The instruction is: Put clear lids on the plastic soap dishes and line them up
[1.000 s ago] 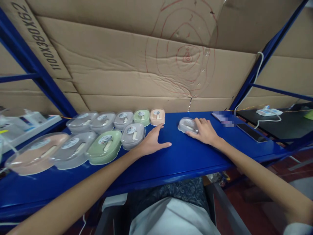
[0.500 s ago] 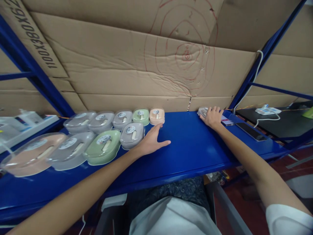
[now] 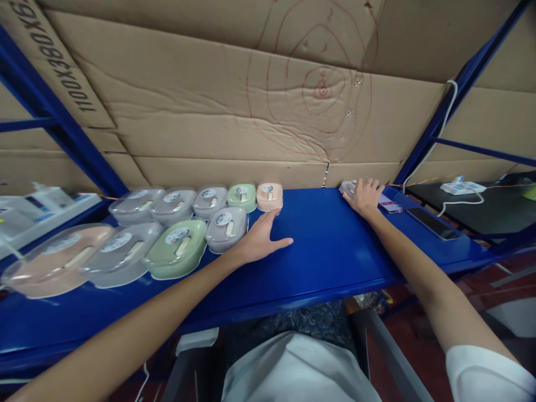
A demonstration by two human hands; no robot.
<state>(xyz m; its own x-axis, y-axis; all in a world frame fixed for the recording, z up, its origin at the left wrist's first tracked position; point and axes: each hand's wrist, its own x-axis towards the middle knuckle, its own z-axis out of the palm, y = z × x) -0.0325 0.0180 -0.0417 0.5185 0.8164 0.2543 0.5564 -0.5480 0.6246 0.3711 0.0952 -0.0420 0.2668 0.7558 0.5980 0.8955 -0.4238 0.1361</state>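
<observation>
My left hand [image 3: 263, 237] lies low over the blue table, fingers stretched and thumb apart, holding nothing. Close by its wrist is a small grey lunch box [image 3: 226, 230], and a peach lunch box [image 3: 269, 195] sits just beyond its fingertips. At the back right, my right hand [image 3: 365, 196] is curled around another grey lunch box [image 3: 347, 187], which it mostly hides. Left of my left hand, a green lunch box [image 3: 176, 247], a grey one [image 3: 123, 254] and a large peach one [image 3: 58, 259] form the front row. Their lids are clear, with round labels.
More boxes, including a small green one [image 3: 242, 196], line the back row against the cardboard wall [image 3: 201, 134]. A lit phone [image 3: 389, 204] and a dark phone [image 3: 432, 223] lie right of my right hand. Blue posts [image 3: 469, 84] flank the blue table [image 3: 318, 245].
The view has shifted slightly. Both hands and the boxes keep practically the same places on the table.
</observation>
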